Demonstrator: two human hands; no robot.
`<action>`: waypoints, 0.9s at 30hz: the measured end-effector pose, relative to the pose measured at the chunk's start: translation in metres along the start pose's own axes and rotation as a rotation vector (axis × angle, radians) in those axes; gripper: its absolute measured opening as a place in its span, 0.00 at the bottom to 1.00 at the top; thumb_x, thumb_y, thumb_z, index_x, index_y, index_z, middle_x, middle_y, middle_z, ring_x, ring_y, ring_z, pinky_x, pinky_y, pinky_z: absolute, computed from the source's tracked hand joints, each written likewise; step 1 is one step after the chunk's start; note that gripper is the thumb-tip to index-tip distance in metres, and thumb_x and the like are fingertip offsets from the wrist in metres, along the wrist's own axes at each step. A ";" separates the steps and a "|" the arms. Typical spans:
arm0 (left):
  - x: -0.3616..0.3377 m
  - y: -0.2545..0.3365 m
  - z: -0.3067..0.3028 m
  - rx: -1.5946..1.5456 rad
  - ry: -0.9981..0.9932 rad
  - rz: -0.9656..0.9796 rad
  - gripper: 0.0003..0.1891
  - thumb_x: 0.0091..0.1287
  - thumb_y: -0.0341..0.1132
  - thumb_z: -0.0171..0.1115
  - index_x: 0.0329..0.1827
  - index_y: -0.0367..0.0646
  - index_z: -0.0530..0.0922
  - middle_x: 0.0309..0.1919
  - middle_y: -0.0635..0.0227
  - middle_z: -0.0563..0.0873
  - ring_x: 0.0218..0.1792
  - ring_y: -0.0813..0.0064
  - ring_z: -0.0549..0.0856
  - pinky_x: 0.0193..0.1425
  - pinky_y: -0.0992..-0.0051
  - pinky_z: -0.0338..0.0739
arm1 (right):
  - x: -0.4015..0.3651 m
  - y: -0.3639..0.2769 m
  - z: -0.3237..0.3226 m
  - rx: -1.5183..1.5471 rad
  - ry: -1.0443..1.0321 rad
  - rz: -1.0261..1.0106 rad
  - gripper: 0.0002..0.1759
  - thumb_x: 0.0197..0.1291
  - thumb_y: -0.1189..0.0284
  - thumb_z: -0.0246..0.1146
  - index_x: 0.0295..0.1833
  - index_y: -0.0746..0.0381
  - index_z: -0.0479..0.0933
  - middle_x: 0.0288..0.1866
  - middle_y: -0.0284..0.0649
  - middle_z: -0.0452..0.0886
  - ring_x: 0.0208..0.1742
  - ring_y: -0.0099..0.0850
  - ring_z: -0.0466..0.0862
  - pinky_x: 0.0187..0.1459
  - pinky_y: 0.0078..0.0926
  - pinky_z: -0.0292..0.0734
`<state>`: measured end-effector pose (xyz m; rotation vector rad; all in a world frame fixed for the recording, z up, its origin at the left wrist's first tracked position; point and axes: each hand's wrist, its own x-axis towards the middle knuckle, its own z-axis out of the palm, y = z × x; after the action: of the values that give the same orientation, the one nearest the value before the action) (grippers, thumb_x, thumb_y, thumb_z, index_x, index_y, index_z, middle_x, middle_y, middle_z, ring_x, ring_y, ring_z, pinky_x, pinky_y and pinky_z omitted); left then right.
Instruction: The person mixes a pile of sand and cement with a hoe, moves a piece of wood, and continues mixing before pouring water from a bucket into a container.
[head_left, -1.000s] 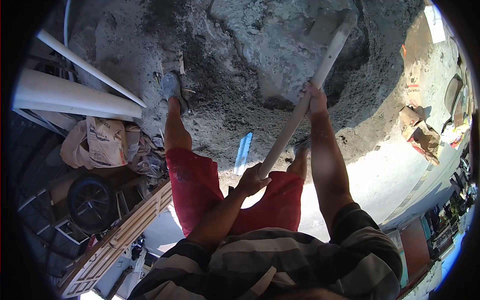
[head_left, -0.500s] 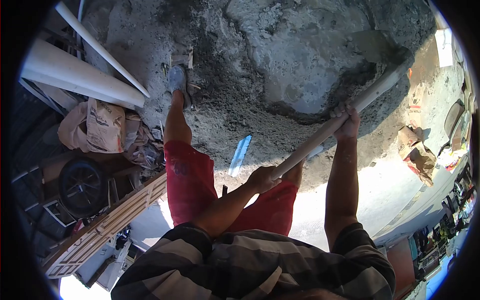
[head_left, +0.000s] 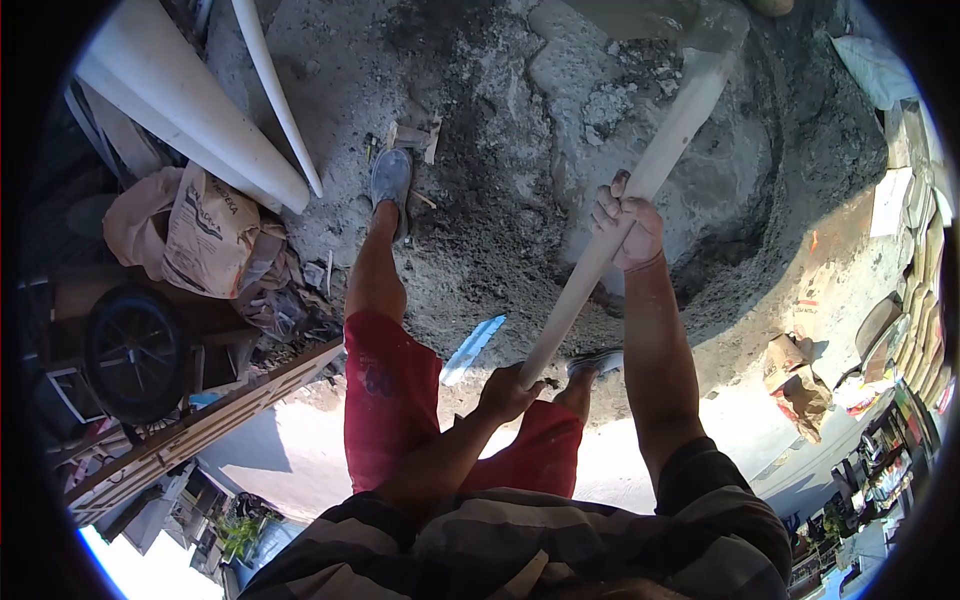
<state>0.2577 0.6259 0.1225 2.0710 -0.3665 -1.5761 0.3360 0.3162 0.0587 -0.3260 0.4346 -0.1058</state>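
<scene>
Just two hands [head_left: 508, 386] [head_left: 628, 222], one handle [head_left: 672, 132]

A long pale wooden shovel handle [head_left: 640, 195] slants away from the person, its blade end sunk in the wet grey cement mix [head_left: 620, 110].

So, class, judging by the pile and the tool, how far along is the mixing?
Done: a pale wet mass sits mid-pile, and a bag lies crumpled aside. In hand: the left hand and right hand grip the handle, its far end in the wet mass. Left: a darker, crumbly ring around it looks unblended.
</scene>
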 end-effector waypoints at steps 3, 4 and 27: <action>0.042 0.019 -0.045 -0.161 0.193 0.007 0.17 0.56 0.41 0.68 0.42 0.37 0.79 0.30 0.50 0.85 0.37 0.50 0.85 0.40 0.60 0.79 | 0.104 -0.003 0.037 -0.130 0.073 0.045 0.12 0.54 0.69 0.59 0.45 0.58 0.72 0.29 0.32 0.69 0.26 0.26 0.69 0.33 0.27 0.70; 0.057 0.030 -0.068 -0.232 0.172 -0.057 0.16 0.56 0.40 0.68 0.38 0.35 0.78 0.27 0.51 0.84 0.34 0.53 0.86 0.37 0.61 0.78 | 0.140 -0.003 0.049 -0.197 0.127 0.041 0.12 0.55 0.69 0.59 0.45 0.59 0.72 0.30 0.33 0.70 0.27 0.26 0.70 0.33 0.27 0.71; 0.031 0.024 0.067 -0.781 0.070 -0.246 0.19 0.56 0.38 0.69 0.42 0.34 0.74 0.26 0.59 0.82 0.28 0.63 0.83 0.34 0.66 0.78 | 0.118 0.087 0.021 -0.874 0.499 0.356 0.17 0.50 0.75 0.63 0.46 0.66 0.67 0.27 0.38 0.74 0.22 0.29 0.77 0.24 0.29 0.75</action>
<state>0.2051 0.5748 0.0973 1.5725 0.4839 -1.4473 0.4537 0.3842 0.0009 -1.0842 1.0226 0.3742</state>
